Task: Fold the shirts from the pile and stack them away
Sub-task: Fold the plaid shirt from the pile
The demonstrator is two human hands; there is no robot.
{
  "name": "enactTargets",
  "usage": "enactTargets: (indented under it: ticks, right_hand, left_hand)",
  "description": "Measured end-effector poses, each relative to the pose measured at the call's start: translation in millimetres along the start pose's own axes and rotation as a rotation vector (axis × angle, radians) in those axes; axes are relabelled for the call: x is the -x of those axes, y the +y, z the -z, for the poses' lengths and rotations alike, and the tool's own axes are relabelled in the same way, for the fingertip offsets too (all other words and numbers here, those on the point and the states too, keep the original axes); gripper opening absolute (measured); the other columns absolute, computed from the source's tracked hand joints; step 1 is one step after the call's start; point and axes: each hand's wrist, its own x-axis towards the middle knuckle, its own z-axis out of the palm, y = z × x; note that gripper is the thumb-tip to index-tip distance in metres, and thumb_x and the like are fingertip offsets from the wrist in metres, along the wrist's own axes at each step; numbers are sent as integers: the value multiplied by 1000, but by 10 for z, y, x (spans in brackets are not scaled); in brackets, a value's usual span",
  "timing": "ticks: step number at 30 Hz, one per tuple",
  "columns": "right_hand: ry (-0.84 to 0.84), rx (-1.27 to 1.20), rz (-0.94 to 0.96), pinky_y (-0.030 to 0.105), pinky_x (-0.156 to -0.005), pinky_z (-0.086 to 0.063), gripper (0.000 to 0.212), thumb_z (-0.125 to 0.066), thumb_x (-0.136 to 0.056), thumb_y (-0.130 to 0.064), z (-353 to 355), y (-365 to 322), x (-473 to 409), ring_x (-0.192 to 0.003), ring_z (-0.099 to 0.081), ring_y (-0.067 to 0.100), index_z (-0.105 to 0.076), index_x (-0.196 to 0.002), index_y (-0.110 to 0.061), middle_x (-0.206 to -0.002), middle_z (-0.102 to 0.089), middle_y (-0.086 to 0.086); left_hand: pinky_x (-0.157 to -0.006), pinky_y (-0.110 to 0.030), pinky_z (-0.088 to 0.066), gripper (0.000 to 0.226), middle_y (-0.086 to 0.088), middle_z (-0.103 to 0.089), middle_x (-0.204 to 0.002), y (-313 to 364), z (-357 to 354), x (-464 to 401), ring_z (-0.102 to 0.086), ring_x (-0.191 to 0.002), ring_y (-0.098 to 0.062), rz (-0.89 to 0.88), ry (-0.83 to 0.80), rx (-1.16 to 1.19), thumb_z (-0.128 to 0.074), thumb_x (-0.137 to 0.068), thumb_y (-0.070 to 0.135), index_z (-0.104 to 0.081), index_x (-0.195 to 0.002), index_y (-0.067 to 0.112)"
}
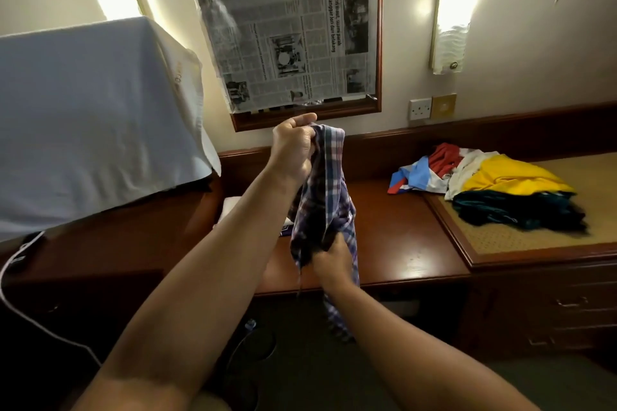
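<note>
Head view is showing the left hand [293,147] pinching the top of a plaid shirt [325,210] held above the desk [400,243], the right hand [334,262] gripping it lower. Finding both shoulders before folding would probably be helping; the pile [494,190] is lying well apart.

I see a glossy reddish-brown wooden worktop [400,237] across the middle of the frame. At right, its raised woven-mat section [521,240] carries a loose pile of shirts [494,187]: yellow, dark teal, white, red and light blue, spilling onto the polished wood.
</note>
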Motion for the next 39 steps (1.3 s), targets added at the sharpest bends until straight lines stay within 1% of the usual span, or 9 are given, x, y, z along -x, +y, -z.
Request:
enactTargets:
  ticks: [6,12,18,21,24,27,30,35,39]
  right_hand:
    - [-24,-209,125,36,-66,-47,18,-46,-96,0,773,-167,-56,-74,-56,25,-61,-87,-1,-78,-61,11]
    - [-205,-534,-57,30,-60,-44,33,-44,-97,-13,1425,-681,-263,-54,-57,12,-59,-68,-13,-58,-58,1]
    - [-269,-86,96,28,-64,-49,2,-62,-90,-9,1564,-735,-360,-72,-58,16,-62,-88,-10,-79,-61,5]
    - [-256,220,206,28,-59,-48,13,-66,-82,0,1554,-657,-275,-68,-53,18,-56,-89,-3,-78,-55,7]
    - [-6,516,520,28,-51,-38,22,-60,-78,7,1495,-523,-196,-58,-43,16,-48,-69,-8,-65,-49,3]
    - [51,573,707,18,-52,-32,31,-58,-77,13,1473,-342,-124,-56,-40,11,-44,-64,-12,-61,-43,-3]
    - [-53,443,486,16,-64,-40,20,-71,-81,-7,1323,-250,-202,-71,-49,5,-54,-87,-17,-82,-54,-1]
    - [-365,496,204,32,-98,-41,71,-73,-82,-40,760,-333,-413,-126,-43,19,-38,-141,-20,-139,-44,4]
    - [-400,29,-62,40,-101,-43,44,-44,-100,-40,421,-357,-474,-108,-56,20,-48,-137,-16,-130,-57,9]
  left_hand:
    - [-74,-13,-44,22,2,-66,-100,7,573,-95,-60,-97,-14,-324,137,-676,-50,-94,7,-71,-95,14]
    - [-106,-32,-34,20,-12,-51,-118,-299,1133,-170,-46,-116,-30,-336,163,-1217,-56,-92,16,-72,-103,18]
    - [-90,-32,-45,16,-11,-66,-107,-426,1077,-20,-60,-101,-26,-393,13,-1117,-57,-91,7,-70,-100,5]
    - [-86,-28,-45,17,-9,-69,-103,-481,1128,32,-62,-97,-24,-353,48,-1094,-55,-91,7,-70,-99,6]
    - [-82,-23,-40,17,-9,-69,-103,-538,1204,59,-61,-97,-23,-342,93,-1103,-55,-90,6,-70,-98,6]
    - [-82,-20,-40,17,-7,-68,-101,-546,1236,71,-58,-92,-17,-378,134,-1070,-54,-91,5,-69,-98,6]
    - [-82,-20,-43,18,-3,-66,-98,-497,1200,78,-57,-90,-12,-430,114,-1014,-52,-92,3,-68,-97,8]
    - [-85,-27,-51,18,-1,-67,-98,-462,1149,36,-61,-93,-15,-438,64,-944,-52,-91,4,-69,-95,10]
    - [-83,-20,-50,21,-2,-68,-98,-403,1146,78,-61,-92,-11,-448,32,-918,-51,-92,3,-70,-96,10]
